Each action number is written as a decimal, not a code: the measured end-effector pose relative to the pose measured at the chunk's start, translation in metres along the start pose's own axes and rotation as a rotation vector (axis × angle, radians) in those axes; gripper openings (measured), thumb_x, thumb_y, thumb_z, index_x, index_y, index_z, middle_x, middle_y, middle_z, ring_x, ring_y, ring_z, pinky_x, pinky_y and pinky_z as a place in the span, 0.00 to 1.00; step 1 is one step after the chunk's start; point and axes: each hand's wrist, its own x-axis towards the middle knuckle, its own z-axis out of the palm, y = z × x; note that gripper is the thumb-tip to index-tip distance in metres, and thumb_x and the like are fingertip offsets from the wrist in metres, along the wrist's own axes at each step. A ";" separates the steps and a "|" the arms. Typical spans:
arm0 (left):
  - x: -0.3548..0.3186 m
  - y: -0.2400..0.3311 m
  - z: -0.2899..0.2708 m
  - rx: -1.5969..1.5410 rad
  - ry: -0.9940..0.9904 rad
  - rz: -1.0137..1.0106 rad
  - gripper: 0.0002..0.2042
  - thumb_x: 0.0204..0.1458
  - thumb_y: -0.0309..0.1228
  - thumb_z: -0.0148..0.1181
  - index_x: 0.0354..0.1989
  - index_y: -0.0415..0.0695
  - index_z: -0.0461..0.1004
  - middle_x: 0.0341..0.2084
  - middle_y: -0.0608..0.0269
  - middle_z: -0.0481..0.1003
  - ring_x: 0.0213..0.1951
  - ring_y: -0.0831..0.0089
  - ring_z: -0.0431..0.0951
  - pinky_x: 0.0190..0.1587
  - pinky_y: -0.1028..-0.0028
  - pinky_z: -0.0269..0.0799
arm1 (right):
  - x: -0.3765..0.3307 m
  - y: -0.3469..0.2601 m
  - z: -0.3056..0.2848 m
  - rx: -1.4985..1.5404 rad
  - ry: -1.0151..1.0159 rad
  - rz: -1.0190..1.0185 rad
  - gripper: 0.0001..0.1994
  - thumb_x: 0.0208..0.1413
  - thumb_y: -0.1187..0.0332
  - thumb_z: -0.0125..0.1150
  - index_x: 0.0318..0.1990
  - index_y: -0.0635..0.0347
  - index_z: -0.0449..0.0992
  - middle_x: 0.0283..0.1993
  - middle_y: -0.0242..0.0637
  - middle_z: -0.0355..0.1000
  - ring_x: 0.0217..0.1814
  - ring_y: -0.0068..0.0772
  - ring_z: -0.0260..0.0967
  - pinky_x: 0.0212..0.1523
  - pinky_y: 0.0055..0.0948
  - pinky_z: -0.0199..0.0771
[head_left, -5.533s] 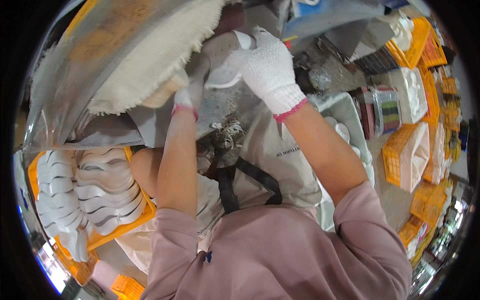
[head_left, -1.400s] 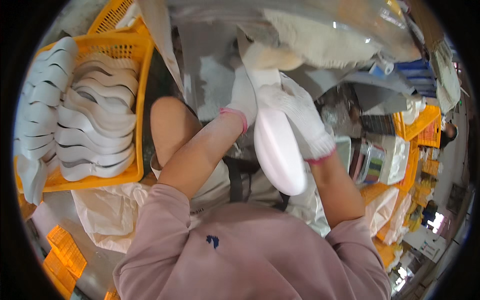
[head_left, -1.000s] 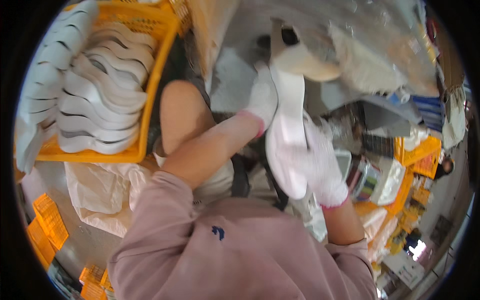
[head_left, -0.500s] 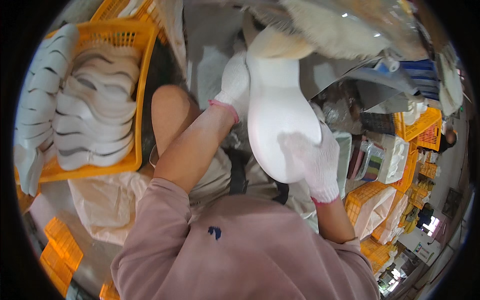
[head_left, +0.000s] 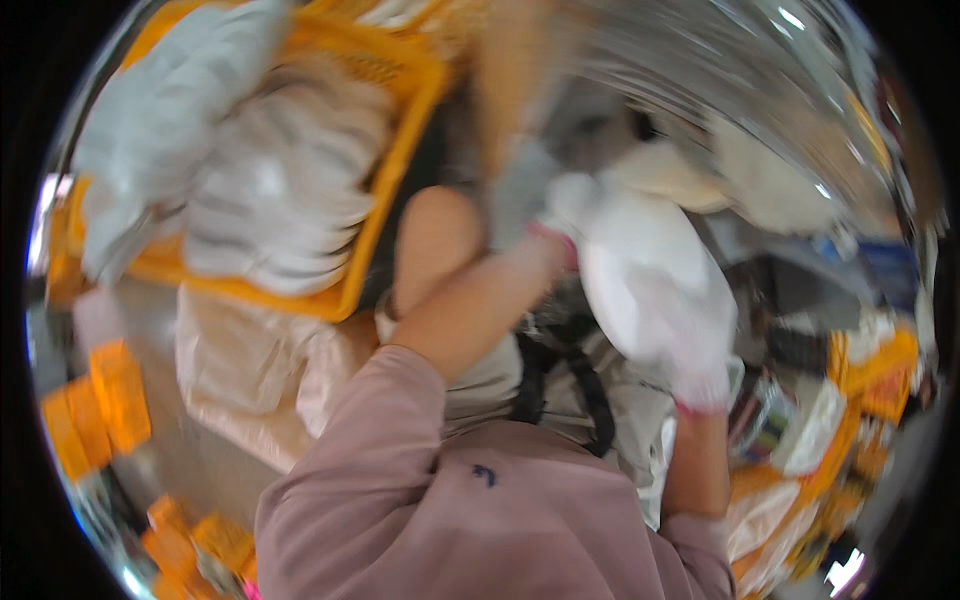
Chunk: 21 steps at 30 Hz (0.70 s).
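Note:
A smooth white piece shaped like a shoe sole (head_left: 640, 235) is held over my lap, smeared by motion. My right hand (head_left: 685, 325), in a white knitted glove with a pink cuff, is closed round its near, right side. At its far left edge is my left hand (head_left: 570, 205), gloved the same way; it grips there, though blur hides its fingers. Right by the sole's far end is a rounded cream pad or wheel (head_left: 672, 178); I cannot tell whether they touch.
At the left stands a yellow plastic basket (head_left: 395, 165) with several stacked, wavy white soles (head_left: 280, 200). A pale sack (head_left: 235, 350) lies below it. Clear plastic sheeting (head_left: 720, 70) hangs at the far right. More yellow crates (head_left: 875, 365) line the right side.
The view has swung, so basket and knee appear further right. The sole has tilted and looks shorter, with both hands moving along with it. Both hands stay on it.

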 end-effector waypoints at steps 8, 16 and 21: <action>-0.173 0.086 -0.129 0.911 0.308 0.407 0.16 0.60 0.45 0.67 0.48 0.47 0.83 0.39 0.58 0.83 0.41 0.58 0.83 0.45 0.60 0.80 | -0.180 0.257 -0.126 -0.474 0.001 0.219 0.31 0.54 0.70 0.75 0.65 0.75 0.74 0.58 0.51 0.81 0.58 0.41 0.80 0.58 0.40 0.80; -0.192 0.031 -0.272 1.435 -0.146 -0.365 0.19 0.59 0.43 0.65 0.55 0.49 0.83 0.42 0.57 0.83 0.47 0.58 0.84 0.52 0.56 0.78 | -0.188 0.301 -0.129 -0.840 -0.040 0.278 0.29 0.65 0.67 0.66 0.69 0.76 0.72 0.64 0.56 0.79 0.67 0.48 0.78 0.67 0.41 0.75; -0.199 0.121 -0.226 0.652 0.649 0.160 0.10 0.66 0.34 0.57 0.47 0.46 0.83 0.36 0.57 0.83 0.39 0.57 0.85 0.45 0.56 0.80 | -0.113 0.137 -0.049 -0.219 0.067 -0.105 0.27 0.65 0.72 0.66 0.69 0.75 0.73 0.66 0.50 0.77 0.65 0.41 0.77 0.66 0.34 0.74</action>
